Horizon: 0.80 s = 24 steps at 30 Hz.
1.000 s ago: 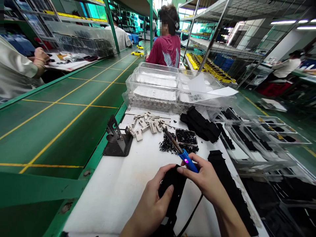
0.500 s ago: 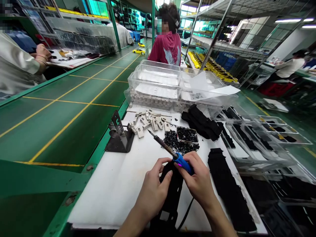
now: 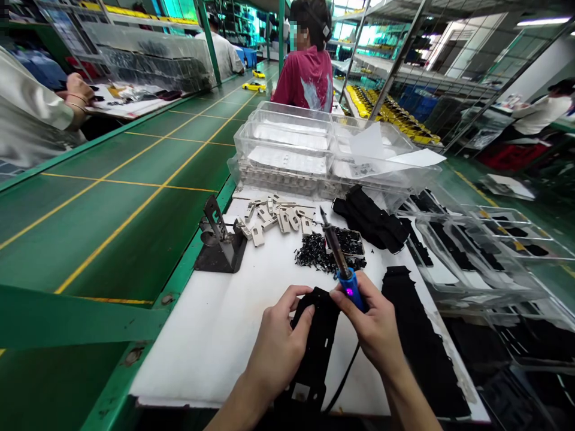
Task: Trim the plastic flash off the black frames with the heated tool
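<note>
My left hand (image 3: 287, 338) is closed on the upper left edge of a long black plastic part (image 3: 317, 341), thumb on top. In my right hand (image 3: 371, 317) is a soldering iron (image 3: 336, 248) with a blue handle and a purple light; its tip points up and away from me. My right fingertips are close to the part's top right corner, and whether they touch it I cannot tell. Past the hands lie a pile of small black pieces (image 3: 309, 254) and a small box (image 3: 351, 241) of the same pieces, partly behind the iron.
Left stands a dark metal iron stand (image 3: 220, 242). Beige plastic parts (image 3: 283, 218) are heaped at the back, before clear trays (image 3: 287, 137). Stacked black strips (image 3: 371, 221) and a long row of black parts (image 3: 420, 341) lie right. A green conveyor (image 3: 148, 173) runs along the left.
The soldering iron has swung from pointing up-left to nearly upright, and my right hand has shifted slightly right. My left hand still holds the black part, whose top end is now uncovered.
</note>
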Tool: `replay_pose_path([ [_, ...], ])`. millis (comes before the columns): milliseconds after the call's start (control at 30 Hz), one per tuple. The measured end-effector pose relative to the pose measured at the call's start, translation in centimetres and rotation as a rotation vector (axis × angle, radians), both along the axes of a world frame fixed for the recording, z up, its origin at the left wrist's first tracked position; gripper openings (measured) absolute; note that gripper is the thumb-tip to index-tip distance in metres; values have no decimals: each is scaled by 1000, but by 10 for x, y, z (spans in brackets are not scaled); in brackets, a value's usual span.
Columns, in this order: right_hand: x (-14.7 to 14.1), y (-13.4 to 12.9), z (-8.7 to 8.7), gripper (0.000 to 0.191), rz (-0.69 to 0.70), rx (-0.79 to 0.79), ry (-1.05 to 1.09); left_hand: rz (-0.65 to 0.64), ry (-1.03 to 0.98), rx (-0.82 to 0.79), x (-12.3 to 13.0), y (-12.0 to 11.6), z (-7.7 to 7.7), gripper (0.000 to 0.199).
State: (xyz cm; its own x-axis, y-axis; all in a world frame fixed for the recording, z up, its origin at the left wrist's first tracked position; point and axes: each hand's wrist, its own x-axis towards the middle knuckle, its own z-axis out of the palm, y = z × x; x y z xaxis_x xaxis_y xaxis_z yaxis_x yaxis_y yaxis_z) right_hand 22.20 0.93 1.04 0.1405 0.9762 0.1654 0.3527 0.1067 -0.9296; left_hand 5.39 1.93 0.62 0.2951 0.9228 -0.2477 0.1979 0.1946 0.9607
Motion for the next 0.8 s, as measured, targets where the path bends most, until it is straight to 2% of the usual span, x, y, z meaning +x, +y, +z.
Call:
replay_pose_path([
  [100, 1, -4, 7, 18, -5, -46, 35, 0, -19, -24, -1, -3, 1, 33],
  [233, -2, -9, 13, 16, 64, -63, -14, -18, -4, -7, -1, -6, 4, 30],
  [500, -8, -7, 12, 15, 87, -79, -113, -55, -7, 72, -1, -7, 7, 25],
  [567, -6, -4, 11, 17, 50, -121, -69, -72, -64, 50, -3, -5, 6, 25],
  [667, 0, 3, 9, 34, 16, -284, 92, -99, -158, 1, -5, -4, 5, 26],
  [800, 6, 11, 6, 47, 123, -504, 347, -110, -163, 4, -5, -3, 4, 26],
])
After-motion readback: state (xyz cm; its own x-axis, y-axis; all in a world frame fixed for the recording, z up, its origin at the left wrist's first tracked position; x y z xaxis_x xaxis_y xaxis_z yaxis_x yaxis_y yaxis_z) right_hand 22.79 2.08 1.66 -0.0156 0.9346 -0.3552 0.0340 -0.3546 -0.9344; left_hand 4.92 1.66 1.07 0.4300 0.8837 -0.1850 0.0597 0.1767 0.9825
